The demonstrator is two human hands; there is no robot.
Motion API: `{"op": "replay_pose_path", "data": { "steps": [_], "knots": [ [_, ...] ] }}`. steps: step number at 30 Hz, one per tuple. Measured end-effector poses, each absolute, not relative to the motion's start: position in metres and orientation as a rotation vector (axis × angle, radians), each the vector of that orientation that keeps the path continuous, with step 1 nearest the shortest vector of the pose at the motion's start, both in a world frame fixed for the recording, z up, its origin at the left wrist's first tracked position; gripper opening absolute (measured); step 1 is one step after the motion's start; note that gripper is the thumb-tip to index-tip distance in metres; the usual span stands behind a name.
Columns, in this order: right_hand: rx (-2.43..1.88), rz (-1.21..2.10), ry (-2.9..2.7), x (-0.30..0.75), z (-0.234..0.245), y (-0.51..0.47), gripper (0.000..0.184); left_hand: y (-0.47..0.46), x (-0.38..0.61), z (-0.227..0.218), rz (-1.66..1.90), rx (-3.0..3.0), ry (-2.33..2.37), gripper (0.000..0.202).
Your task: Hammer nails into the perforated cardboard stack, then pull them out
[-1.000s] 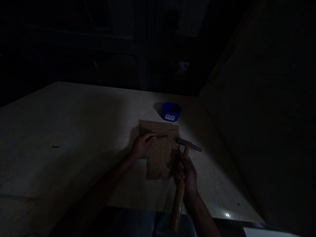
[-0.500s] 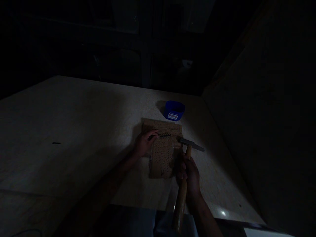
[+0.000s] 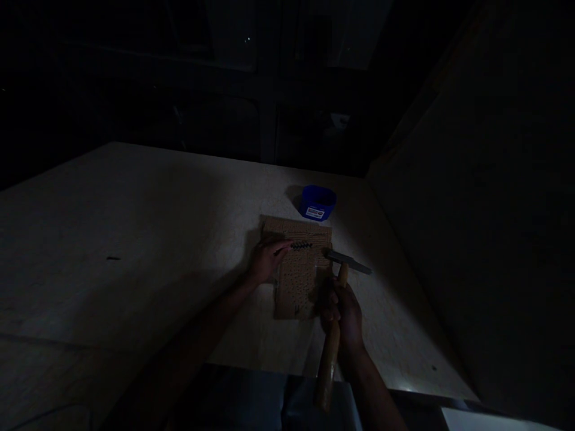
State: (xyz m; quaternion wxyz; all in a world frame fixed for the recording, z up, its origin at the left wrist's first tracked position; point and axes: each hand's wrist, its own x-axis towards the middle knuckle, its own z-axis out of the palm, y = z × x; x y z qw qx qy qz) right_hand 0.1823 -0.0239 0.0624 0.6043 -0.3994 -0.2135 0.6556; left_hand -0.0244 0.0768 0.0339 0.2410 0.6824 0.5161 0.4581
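Observation:
In the head view, my right hand [image 3: 349, 311] is wrapped round the wooden handle of a hammer [image 3: 331, 353]. Its metal head hangs over the right edge of a brown cardboard piece [image 3: 296, 287] full of small holes. My left hand [image 3: 266, 262] reaches over the cardboard's left side, thumb and fingertips pinched together. Those fingertips meet the left end of a short row of small dark pieces, like nails or screws [image 3: 302, 245], on the cardboard. What the pinch holds, if anything, is too dark and small to make out.
Behind the cardboard stands a blue plastic tub [image 3: 318, 202] with a white label. A thin dark piece [image 3: 114, 258] lies far left on the pale table [image 3: 179, 197]. A dark wall [image 3: 467, 209] rises along the right side. The light is very dim.
My left fingers have drawn closer together at the row of dark pieces. The hammer and my right hand are nearly where they were. The view has shifted slightly.

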Motion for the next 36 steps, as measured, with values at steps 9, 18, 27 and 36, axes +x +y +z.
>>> {"op": "replay_pose_path", "data": {
  "steps": [9,18,27,36],
  "knots": [
    [-0.919,1.529,-0.451,0.182,0.062,-0.023,0.034,0.075,-0.023,0.036,1.261,1.909,1.424,0.021],
    [-0.954,1.485,-0.521,0.18,0.063,-0.025,0.033,0.073,-0.021,0.04,1.254,1.955,1.421,0.021],
    [-1.079,1.535,-0.713,0.177,0.07,-0.029,0.04,0.072,-0.019,0.036,1.257,1.966,1.428,0.021],
    [-1.109,1.499,-1.049,0.187,0.119,-0.029,0.042,0.073,-0.018,0.035,1.268,1.959,1.424,0.023]
  ]
}}
